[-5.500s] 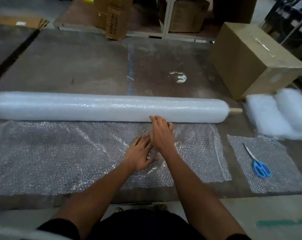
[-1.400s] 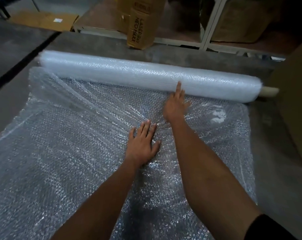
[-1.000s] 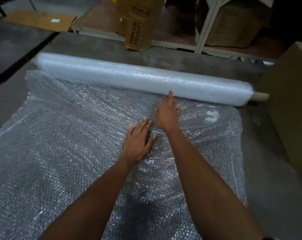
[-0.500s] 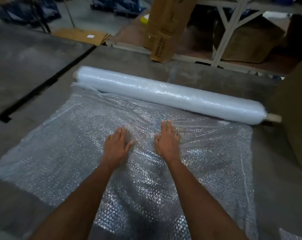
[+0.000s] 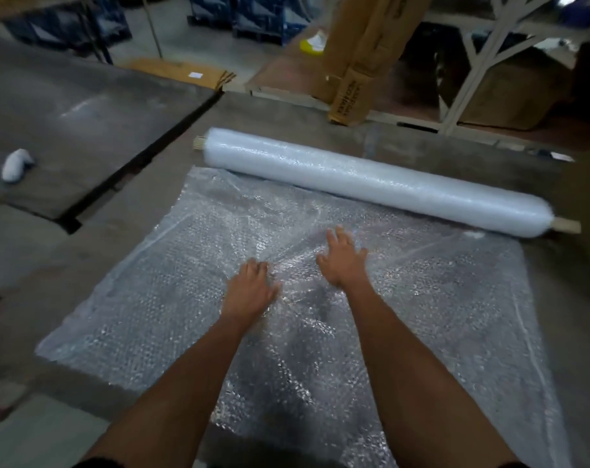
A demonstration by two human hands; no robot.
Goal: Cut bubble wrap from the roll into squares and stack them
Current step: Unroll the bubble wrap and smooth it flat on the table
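One unrolled sheet of bubble wrap (image 5: 405, 298) lies flat on the grey table (image 5: 371, 143) under both my palms, running from my body outward to the roll (image 5: 371, 184). My left hand (image 5: 249, 292) presses down on the sheet with fingers extended, holding nothing. My right hand (image 5: 342, 261) rests flat just ahead and to the right of it, fingers spread and straight, likewise gripping nothing; wrinkles fan out from between the two hands. Beyond my fingertips the roll lies across the table, apart from both hands, with a cardboard core (image 5: 565, 225) protruding at its right end. Far left of my left hand, on a neighbouring surface, sits a small white bundle (image 5: 15, 164). Past the roll, a tall cardboard box (image 5: 354, 92) stands beside white shelving (image 5: 472, 62).
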